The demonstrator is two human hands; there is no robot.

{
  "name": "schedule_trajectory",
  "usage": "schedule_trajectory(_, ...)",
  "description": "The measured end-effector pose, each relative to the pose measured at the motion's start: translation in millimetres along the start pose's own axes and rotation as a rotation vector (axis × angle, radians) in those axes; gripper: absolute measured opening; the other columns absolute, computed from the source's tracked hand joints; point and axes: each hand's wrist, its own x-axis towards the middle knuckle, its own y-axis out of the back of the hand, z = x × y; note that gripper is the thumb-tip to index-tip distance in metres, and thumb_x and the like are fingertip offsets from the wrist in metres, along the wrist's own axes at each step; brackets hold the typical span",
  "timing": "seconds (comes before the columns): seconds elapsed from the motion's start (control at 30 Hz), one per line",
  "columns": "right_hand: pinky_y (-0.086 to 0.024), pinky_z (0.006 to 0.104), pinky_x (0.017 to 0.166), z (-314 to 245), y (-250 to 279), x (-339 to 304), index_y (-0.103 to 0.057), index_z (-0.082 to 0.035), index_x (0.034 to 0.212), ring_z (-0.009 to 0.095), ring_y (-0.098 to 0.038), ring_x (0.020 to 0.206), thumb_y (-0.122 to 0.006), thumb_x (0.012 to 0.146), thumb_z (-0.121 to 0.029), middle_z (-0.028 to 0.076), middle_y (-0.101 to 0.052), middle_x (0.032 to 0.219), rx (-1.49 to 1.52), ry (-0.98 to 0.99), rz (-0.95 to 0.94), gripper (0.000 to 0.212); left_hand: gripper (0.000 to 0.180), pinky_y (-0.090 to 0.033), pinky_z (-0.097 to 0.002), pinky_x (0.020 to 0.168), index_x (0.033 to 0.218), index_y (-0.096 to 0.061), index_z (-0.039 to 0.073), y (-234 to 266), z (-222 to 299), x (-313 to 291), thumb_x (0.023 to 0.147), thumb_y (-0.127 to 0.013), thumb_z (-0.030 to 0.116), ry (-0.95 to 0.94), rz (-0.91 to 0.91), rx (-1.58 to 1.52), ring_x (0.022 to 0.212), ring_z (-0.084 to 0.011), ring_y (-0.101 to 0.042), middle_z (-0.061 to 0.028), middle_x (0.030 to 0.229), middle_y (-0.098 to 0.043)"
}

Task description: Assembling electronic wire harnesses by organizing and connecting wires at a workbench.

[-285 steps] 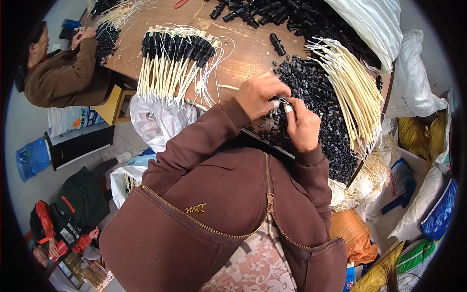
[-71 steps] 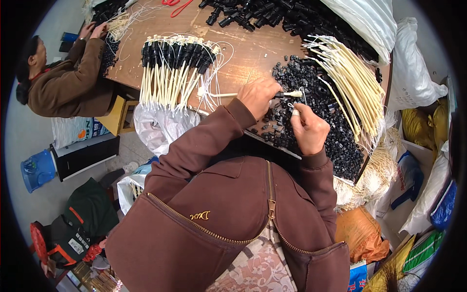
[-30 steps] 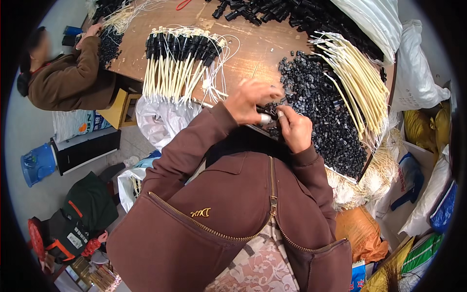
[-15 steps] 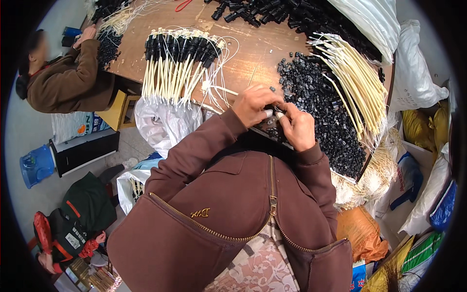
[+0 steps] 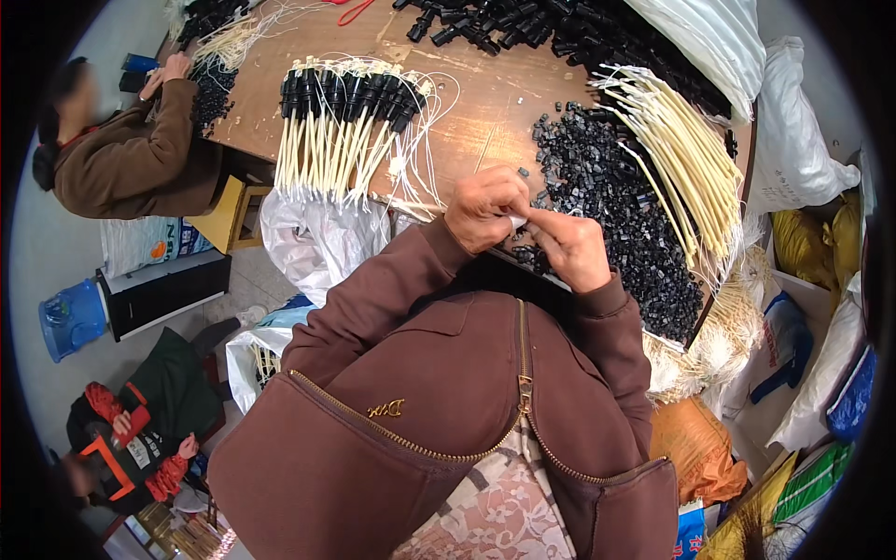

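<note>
My left hand [image 5: 487, 207] and my right hand [image 5: 573, 250] meet at the table's front edge, thumbs and fingers pinched together. Something white shows at the left thumb tip; whether it is a finger cover or a held part I cannot tell. Whatever lies between the fingertips is hidden. A cream sleeved wire [image 5: 413, 204] lies along the edge, its end reaching my left hand. Just right of the hands spreads a heap of small black plastic pieces [image 5: 597, 177]. Left of them lies a row of cream sleeved wires with black connectors [image 5: 350, 98].
A bundle of cream sleeved wires [image 5: 691, 159] lies on the black heap. Larger black connectors [image 5: 523, 28] are piled at the table's back beside a white sack [image 5: 705, 47]. A co-worker [image 5: 140, 149] sits at the left; another person [image 5: 140, 439] is lower left. Plastic bags [image 5: 322, 238] hang below the edge.
My fingertips have closed together, and the small dark piece seen between them is now hidden. My right hand has turned slightly. The person at lower left has shifted position.
</note>
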Motion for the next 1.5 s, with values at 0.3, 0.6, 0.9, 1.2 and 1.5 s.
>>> schedule_trajectory(0.3, -0.039, 0.0261, 0.045, -2.8, 10.4, -1.7, -0.072, -0.005, 0.093, 0.013, -0.052, 0.048, -0.067, 0.079, -0.009, 0.006, -0.067, 0.067, -0.1, -0.174, 0.032, 0.015, 0.018, -0.04, -0.0233, 0.066, 0.073, -0.064, 0.004, -6.6, -6.6, 7.6, 0.063, -0.061, -0.011, 0.069, 0.005, -0.007, 0.073, -0.0151, -0.051, -0.0046, 0.082, -0.059)
schedule_trajectory(0.6, -0.037, 0.0244, 0.044, -1.8, 21.8, 6.8, -0.072, -0.004, 0.091, 0.01, -0.046, 0.047, -0.064, 0.08, -0.009, 0.003, -0.063, 0.062, 0.17, -0.307, 0.011, 0.014, 0.02, -0.039, -0.0231, 0.063, 0.071, -0.062, 0.005, -10.6, -7.8, 16.9, 0.062, -0.059, -0.013, 0.047, 0.026, -0.026, 0.07, -0.0136, -0.05, -0.0028, 0.08, -0.059)
schedule_trajectory(0.9, -0.034, 0.0231, 0.044, -1.0, 13.8, 4.5, -0.07, -0.002, 0.087, 0.009, -0.042, 0.047, -0.061, 0.082, -0.009, 0.001, -0.059, 0.059, 0.268, -0.302, 0.083, 0.013, 0.018, -0.042, -0.0239, 0.065, 0.074, -0.064, 0.004, -1.2, -6.5, 33.2, 0.064, -0.062, -0.011, 0.038, -0.134, -0.026, 0.07, -0.0142, -0.051, -0.0038, 0.083, -0.06)
schedule_trajectory(1.2, -0.027, 0.0167, 0.047, 20.4, 23.7, -1.3, -0.067, 0.001, 0.086, 0.003, -0.035, 0.051, -0.06, 0.084, -0.005, -0.006, -0.05, 0.06, 0.331, -0.515, 0.139, 0.01, 0.023, -0.044, -0.0254, 0.064, 0.075, -0.064, 0.006, 4.0, -41.3, 55.4, 0.06, -0.062, -0.011, 0.125, -0.143, 0.453, 0.07, -0.0157, -0.054, -0.002, 0.082, -0.061)
schedule_trajectory(1.5, -0.028, 0.0175, 0.047, 29.4, 23.5, 4.6, -0.066, 0.0, 0.081, 0.004, -0.036, 0.052, -0.057, 0.082, 0.0, -0.005, -0.051, 0.061, 0.337, -0.663, 0.268, 0.009, 0.035, -0.046, -0.0238, 0.062, 0.089, -0.068, 0.007, -8.8, -54.7, 53.6, 0.062, -0.059, -0.013, 0.43, 0.008, 0.19, 0.068, -0.0141, -0.057, -0.002, 0.077, -0.064)
